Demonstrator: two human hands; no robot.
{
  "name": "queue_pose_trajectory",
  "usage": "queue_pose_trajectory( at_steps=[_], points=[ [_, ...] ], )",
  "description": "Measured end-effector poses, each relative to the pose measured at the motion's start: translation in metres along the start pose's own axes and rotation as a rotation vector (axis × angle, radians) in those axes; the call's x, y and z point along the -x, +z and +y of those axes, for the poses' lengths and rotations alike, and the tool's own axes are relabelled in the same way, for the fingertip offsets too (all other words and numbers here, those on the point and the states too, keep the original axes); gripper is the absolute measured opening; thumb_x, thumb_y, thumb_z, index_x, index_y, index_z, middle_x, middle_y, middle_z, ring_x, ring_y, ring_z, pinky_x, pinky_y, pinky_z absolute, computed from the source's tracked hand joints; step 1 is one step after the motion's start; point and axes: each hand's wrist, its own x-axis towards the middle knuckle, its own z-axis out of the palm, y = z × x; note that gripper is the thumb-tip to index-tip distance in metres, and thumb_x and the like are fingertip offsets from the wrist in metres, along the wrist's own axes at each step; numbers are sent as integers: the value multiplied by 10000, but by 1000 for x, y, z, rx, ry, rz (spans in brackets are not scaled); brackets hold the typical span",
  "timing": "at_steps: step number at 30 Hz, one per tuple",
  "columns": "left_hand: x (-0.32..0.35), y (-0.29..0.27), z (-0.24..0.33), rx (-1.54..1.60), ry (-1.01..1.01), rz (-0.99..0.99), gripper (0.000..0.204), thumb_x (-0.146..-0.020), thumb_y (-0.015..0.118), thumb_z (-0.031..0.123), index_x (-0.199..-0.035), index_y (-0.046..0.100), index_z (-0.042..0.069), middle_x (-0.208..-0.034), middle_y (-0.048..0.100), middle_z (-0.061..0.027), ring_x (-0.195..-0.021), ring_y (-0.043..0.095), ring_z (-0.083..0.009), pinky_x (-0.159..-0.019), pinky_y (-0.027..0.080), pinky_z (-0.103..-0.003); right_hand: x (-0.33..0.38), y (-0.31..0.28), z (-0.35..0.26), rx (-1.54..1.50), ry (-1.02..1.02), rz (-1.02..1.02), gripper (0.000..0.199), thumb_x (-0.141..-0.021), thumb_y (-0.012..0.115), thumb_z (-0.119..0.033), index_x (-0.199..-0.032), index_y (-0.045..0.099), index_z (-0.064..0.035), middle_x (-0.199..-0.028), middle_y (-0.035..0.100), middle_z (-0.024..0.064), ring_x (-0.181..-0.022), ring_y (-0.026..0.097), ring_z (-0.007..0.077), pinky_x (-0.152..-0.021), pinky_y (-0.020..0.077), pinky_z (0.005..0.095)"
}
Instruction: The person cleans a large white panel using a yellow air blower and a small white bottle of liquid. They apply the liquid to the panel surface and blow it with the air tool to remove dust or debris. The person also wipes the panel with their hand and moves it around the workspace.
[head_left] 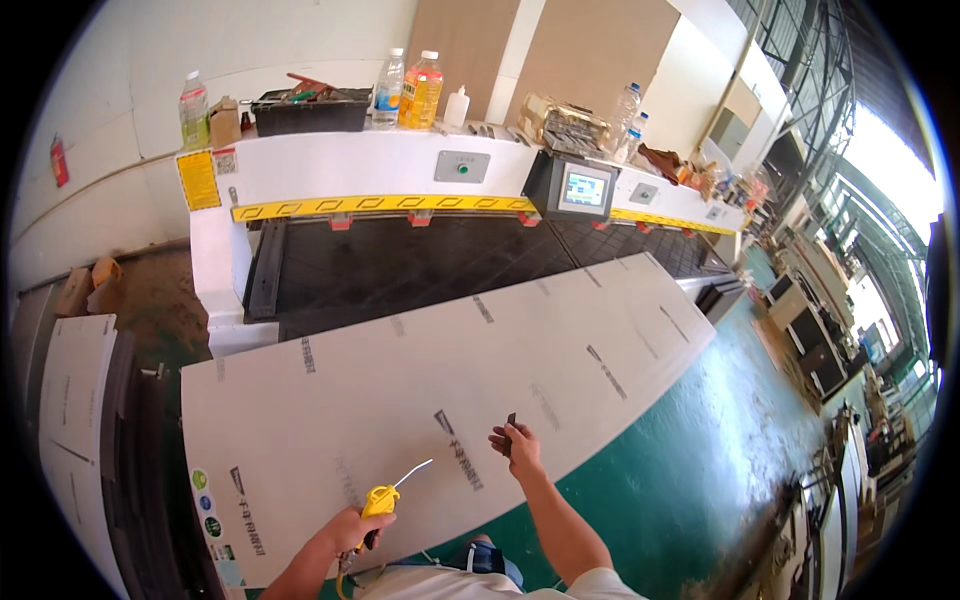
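My left hand [342, 530] is wrapped around a yellow air blow gun [380, 500]. Its thin bent metal nozzle points up and to the right, and a hose runs down from its grip. In my right hand [524, 455] I pinch a small, dark, flat piece [511, 422] whose exact kind I cannot make out. Both hands are over a large whitish board [400, 400] with dark printed marks and several stickers at its near left corner. The board's far part lies on the dark bed [400, 260] of a white machine.
The machine's white beam [330, 165] crosses behind, with a control screen [584, 190] and a yellow guard strip [380, 207]. Bottles, a black tool tray [312, 112] and clutter stand on top. Stacked boards [75, 400] are at the left; more panels [830, 350] stand at the right.
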Motion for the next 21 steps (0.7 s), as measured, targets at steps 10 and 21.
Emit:
queue_pose_trajectory(
  at_steps=[10, 21],
  points=[
    [-193, 150, 137, 218, 94, 80, 429, -942, 667, 464, -731, 639, 91, -657, 616, -16, -582, 577, -105, -541, 441, -279, -246, 125, -341, 771, -1397, -325, 87, -846, 769, -79, -880, 709, -26, -817, 652, 123, -773, 636, 298, -680, 503, 382],
    [-258, 294, 219, -169, 33, 234, 493, -850, 701, 530, -826, 775, 43, -712, 712, -63, -537, 570, -163, -502, 476, -325, -413, 294, -527, 1295, -1948, -232, 183, -914, 577, -120, -1000, 736, -90, -1004, 712, 69, -1099, 612, 281, -910, 502, 457]
  ],
)
